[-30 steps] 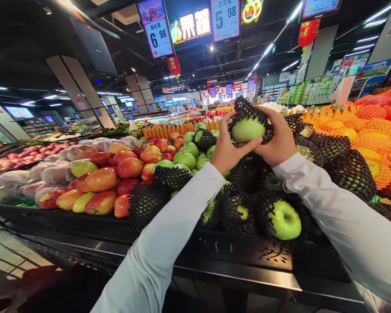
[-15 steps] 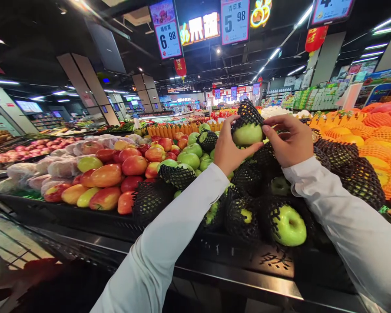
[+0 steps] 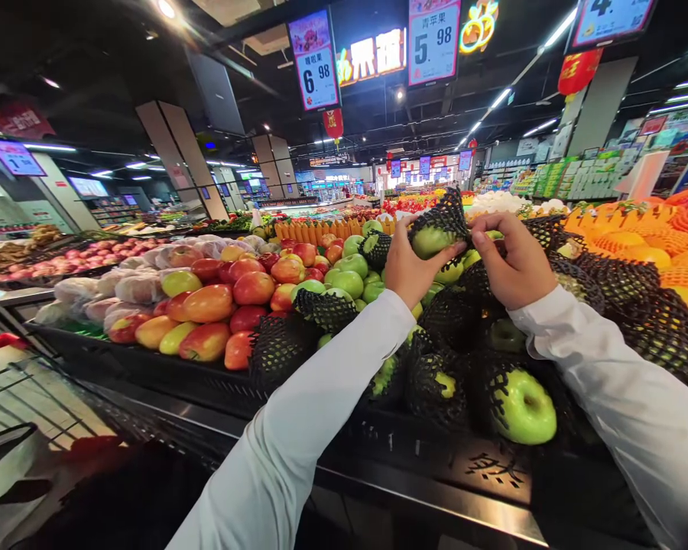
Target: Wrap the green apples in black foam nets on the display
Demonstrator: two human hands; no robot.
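Observation:
Above the fruit display, my left hand (image 3: pixel 407 263) is closed around a green apple (image 3: pixel 432 241). A black foam net (image 3: pixel 448 216) covers the apple's top and right side, leaving its lower left bare. Thumb and forefinger of my right hand (image 3: pixel 516 260) are pinched together at the net's right edge. Below my hands lie more green apples, several of them in black nets. One netted apple (image 3: pixel 524 406) at the front shows its bare green face.
Red and yellow apples (image 3: pixel 209 303) are heaped on the left, with bagged fruit (image 3: pixel 137 288) beyond them. Orange-netted fruit (image 3: pixel 685 229) is piled at right. The display's metal front edge (image 3: pixel 436 496) runs below my arms. A shopping cart (image 3: pixel 28 389) stands at lower left.
The apple has tilted, and its net now reaches down over the right side, with the peak leaning right. My right hand has stayed by the net's edge. The view has shifted slightly left.

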